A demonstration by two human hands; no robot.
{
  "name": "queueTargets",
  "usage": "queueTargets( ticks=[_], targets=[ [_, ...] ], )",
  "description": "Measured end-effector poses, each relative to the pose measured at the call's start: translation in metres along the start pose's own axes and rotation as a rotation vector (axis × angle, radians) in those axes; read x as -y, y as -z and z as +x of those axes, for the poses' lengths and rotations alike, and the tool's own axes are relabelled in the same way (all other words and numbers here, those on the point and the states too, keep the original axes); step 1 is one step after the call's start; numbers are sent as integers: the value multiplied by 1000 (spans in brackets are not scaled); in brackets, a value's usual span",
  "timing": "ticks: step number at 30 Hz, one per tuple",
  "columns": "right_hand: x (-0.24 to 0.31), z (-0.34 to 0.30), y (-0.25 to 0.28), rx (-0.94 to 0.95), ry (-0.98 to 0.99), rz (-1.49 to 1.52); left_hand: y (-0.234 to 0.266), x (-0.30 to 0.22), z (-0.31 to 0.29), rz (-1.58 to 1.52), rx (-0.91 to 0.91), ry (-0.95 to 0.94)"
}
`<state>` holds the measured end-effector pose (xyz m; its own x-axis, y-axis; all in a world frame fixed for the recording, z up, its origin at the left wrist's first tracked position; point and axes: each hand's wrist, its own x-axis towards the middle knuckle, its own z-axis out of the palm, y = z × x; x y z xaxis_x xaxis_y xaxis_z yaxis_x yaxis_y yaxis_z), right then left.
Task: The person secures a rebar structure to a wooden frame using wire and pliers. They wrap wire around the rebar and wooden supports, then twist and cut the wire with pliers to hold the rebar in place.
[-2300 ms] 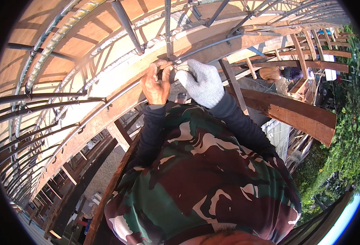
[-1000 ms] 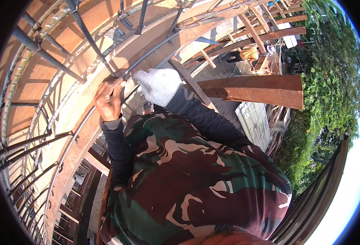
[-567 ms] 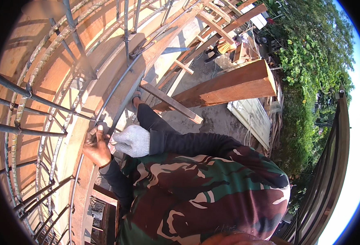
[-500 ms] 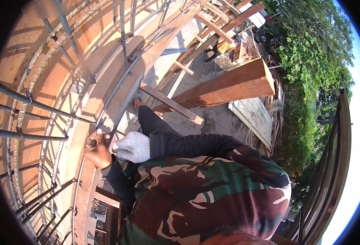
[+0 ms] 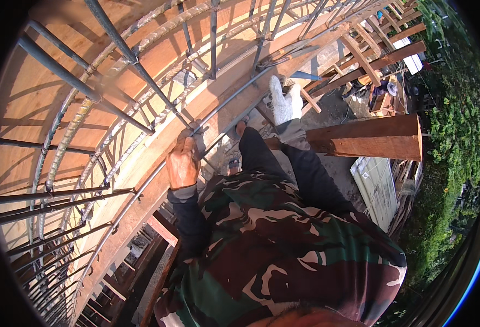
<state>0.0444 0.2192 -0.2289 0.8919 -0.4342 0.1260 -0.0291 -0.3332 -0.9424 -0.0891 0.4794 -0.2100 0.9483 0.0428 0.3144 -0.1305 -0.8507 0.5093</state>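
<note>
My bare left hand (image 5: 184, 163) is closed over a long curved rebar (image 5: 230, 100), its fingertips by the spot where a crossing bar (image 5: 161, 94) meets it. Farther right, my right hand (image 5: 285, 103) wears a pale knit glove. Its thumb and fingers are apart, and nothing shows clearly in them. The hand is above the wooden ledge's outer side. Beyond it, long-handled metal tools (image 5: 284, 55) lie on the wooden board (image 5: 251, 76); their exact kind is hard to make out. A blue pointed piece (image 5: 306, 75) sticks out beside them.
Crossing rebars (image 5: 65, 76) fill the left side in front of curved plywood (image 5: 19, 114). A thick timber post (image 5: 368, 139) rises at my right. Below are timber framing (image 5: 362, 60), a pale panel (image 5: 374, 191) and another person (image 5: 391, 88). Trees (image 5: 458, 131) stand farther right.
My view has swung, shifting the scene rightward. My right hand has moved from near my left hand out toward the tools, and its fingers have spread. My left hand stays at the rebar.
</note>
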Motion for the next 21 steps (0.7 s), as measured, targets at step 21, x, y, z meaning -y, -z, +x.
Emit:
queueTargets(
  ticks=[21],
  targets=[
    [17, 70, 81, -280, 125, 491, 26, -13, -1, -158, 20, 274]
  ],
)
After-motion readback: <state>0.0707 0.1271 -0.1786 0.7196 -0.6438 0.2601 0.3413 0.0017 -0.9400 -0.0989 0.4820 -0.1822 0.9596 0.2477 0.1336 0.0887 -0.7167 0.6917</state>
